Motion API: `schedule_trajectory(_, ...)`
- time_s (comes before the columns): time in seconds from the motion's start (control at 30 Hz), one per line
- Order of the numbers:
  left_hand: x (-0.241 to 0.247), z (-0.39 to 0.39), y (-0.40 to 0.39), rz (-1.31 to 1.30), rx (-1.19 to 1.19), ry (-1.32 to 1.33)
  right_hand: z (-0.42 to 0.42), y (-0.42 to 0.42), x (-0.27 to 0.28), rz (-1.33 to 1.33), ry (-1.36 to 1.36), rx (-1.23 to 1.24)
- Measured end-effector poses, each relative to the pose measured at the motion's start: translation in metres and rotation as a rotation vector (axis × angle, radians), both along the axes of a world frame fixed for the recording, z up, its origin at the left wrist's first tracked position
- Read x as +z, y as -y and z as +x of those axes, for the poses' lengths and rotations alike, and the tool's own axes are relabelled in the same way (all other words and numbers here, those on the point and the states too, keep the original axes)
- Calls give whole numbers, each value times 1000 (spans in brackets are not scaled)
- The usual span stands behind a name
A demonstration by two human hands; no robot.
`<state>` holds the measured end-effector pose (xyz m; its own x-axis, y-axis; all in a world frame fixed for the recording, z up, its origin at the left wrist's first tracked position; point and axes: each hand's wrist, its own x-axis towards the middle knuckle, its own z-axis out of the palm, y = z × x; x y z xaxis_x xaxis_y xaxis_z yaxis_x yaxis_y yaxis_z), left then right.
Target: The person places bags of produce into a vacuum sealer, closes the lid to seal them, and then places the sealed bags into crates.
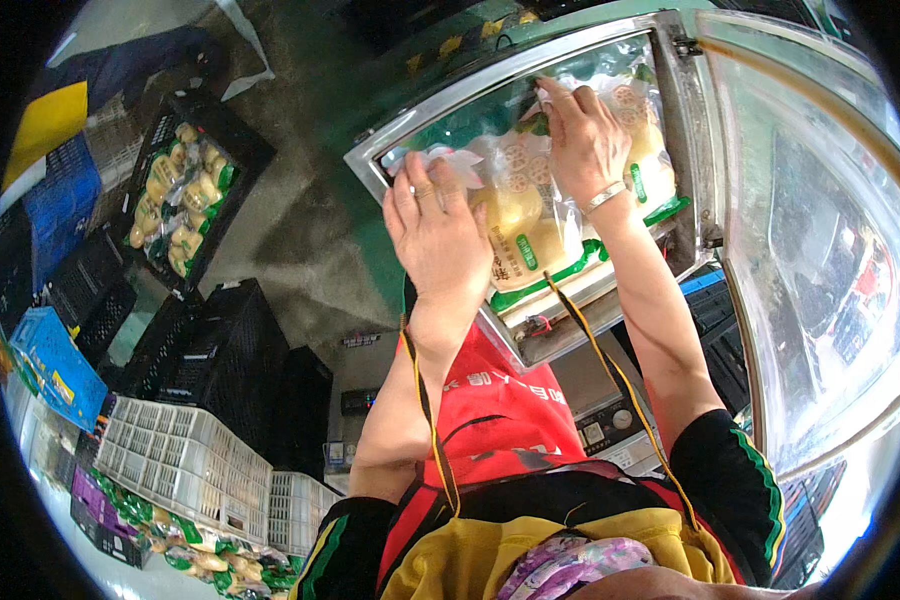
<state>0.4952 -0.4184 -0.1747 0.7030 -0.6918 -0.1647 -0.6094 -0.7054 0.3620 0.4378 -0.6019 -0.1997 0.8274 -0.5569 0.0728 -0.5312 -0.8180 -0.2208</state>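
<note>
Two clear printed plastic bags of peeled, pale lotus root lie side by side in a metal-framed chamber (510,330) before me, likely of a vacuum sealer. My left hand (439,225) rests palm down over the left bag (525,217), fingers slightly apart at its upper end. My right hand (589,142) is at the upper end of the right bag (649,161), with its index finger stretched out and the other fingers curled. Whether it pinches the film is hidden. The chamber's transparent lid (817,247) stands raised on the right.
On the left, a black crate (229,142) holds bagged pale produce. Stacked black crates (217,352), a white crate (187,465) and a blue crate (60,367) stand lower left. More green-and-clear bags (217,562) lie beneath. A control panel with a gauge (621,418) sits below the chamber.
</note>
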Motion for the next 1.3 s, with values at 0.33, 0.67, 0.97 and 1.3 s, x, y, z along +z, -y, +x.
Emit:
schedule_trajectory(0.33, 19, 12, 4, 35, -47, -33, -59, 89, 5, 48, 118, -195)
schedule_trajectory(0.67, -7, 11, 65, -296, -369, -30, -66, 118, -9, 107, -74, -316)
schedule_trajectory(0.97, -24, 20, 72, -229, -391, 61, -61, 132, -19, 116, -126, -394)
schedule_trajectory(1.3, -28, 16, 73, -228, -345, 37, -60, 138, -17, 104, -230, -390)
